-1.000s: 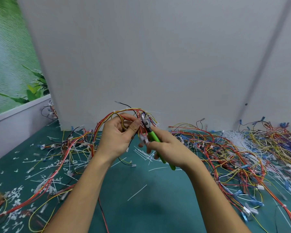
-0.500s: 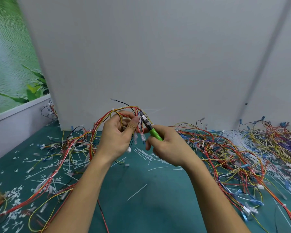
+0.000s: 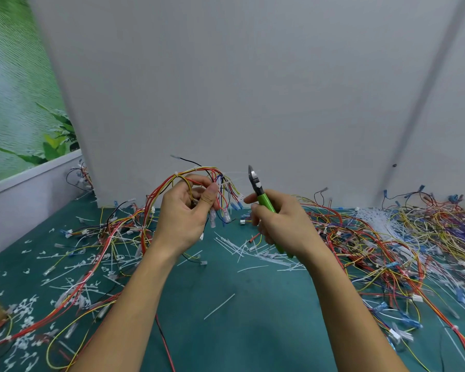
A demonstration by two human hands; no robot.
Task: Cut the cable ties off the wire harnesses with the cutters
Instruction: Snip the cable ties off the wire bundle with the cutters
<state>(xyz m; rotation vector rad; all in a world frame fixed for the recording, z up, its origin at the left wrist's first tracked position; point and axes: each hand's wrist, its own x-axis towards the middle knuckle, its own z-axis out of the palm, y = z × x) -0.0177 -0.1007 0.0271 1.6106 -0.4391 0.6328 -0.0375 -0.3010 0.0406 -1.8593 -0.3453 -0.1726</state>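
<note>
Left hand (image 3: 184, 218) pinched one red-yellow wire harness (image 3: 199, 174) mid-air; right hand (image 3: 282, 221) gripped one green-handled metal cutters (image 3: 262, 196) just right of it, not touching. Two wire heaps (image 3: 387, 237) and many cut white ties (image 3: 253, 251) littered the teal table (image 3: 239, 331).

Teal table mat (image 3: 226, 331); grey wall panel (image 3: 253, 89) behind; leafy green backdrop (image 3: 16, 89) left

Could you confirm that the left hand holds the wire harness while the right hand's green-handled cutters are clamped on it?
Not quite: in the head view the right hand holds the green-handled cutters pointing up, clear of the wire harness, touching no wire. The left hand does hold it.
</note>
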